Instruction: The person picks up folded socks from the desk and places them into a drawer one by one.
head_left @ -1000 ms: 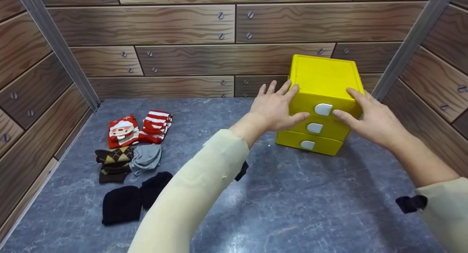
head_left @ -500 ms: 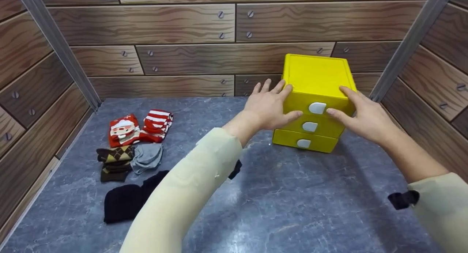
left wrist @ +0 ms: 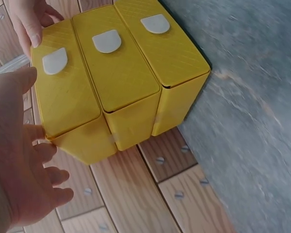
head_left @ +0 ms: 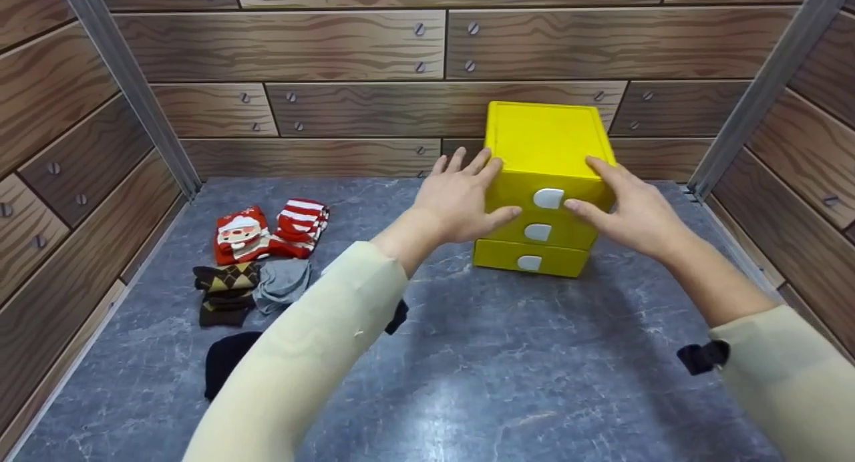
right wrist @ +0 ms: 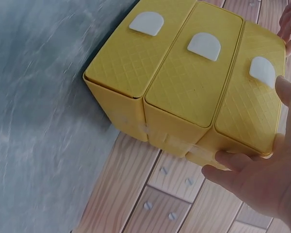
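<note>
A yellow three-drawer box [head_left: 551, 138] with white half-round pulls stands upright on the grey marbled table, its drawers closed. At its upper left edge is my left hand [head_left: 451, 201], fingers spread and fairly straight, with the index fingertip against the box. My right hand [head_left: 638, 211] touches the upper right side, thumb stretched across the front near the top pull [head_left: 548, 198]. In the left wrist view, the left hand [left wrist: 24, 150] lies along the box's top end. The right wrist view has the right hand's fingers [right wrist: 233, 177] reaching along the box's side, partly hidden behind it.
Folded socks lie on the table's left: a red Santa pair [head_left: 244, 235], a brown argyle pair [head_left: 227, 295], a grey pair [head_left: 280, 285] and a black item [head_left: 227, 358] partly behind my left sleeve. Wood-patterned walls [head_left: 361, 108] enclose the back and sides.
The drawer box has shifted left along the table, with both hands moving alongside it. The view has turned slightly left, and my left sleeve covers more of the black item.
</note>
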Motion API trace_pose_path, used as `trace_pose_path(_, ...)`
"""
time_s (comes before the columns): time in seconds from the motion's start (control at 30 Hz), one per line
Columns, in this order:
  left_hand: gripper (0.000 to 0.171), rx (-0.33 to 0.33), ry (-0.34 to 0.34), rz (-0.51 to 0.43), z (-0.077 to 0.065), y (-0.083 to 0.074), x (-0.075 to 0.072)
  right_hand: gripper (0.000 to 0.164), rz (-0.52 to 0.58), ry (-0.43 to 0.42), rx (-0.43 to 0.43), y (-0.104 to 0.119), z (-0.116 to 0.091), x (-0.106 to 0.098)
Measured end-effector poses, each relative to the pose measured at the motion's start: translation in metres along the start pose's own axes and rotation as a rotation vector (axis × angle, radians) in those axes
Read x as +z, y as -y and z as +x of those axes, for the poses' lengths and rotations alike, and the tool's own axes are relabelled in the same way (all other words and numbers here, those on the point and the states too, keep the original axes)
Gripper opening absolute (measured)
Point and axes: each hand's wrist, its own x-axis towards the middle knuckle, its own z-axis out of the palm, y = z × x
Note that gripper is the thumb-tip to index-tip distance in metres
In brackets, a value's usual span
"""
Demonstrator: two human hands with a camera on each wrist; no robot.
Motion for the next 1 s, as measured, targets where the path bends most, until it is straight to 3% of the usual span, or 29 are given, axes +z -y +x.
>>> trace_pose_path(0.4,0.091,-0.049,-0.041,-0.043,-0.029,0.038,0.004,0.097,0.027,0.015,-0.061,0.033,0.022,0.020)
trace_pose_path(1.0,0.091,-0.107,-0.087,-0.095,-0.052,0.072,0.008,0.096,0.046,0.030,-0.115,0.062,0.049,0.041)
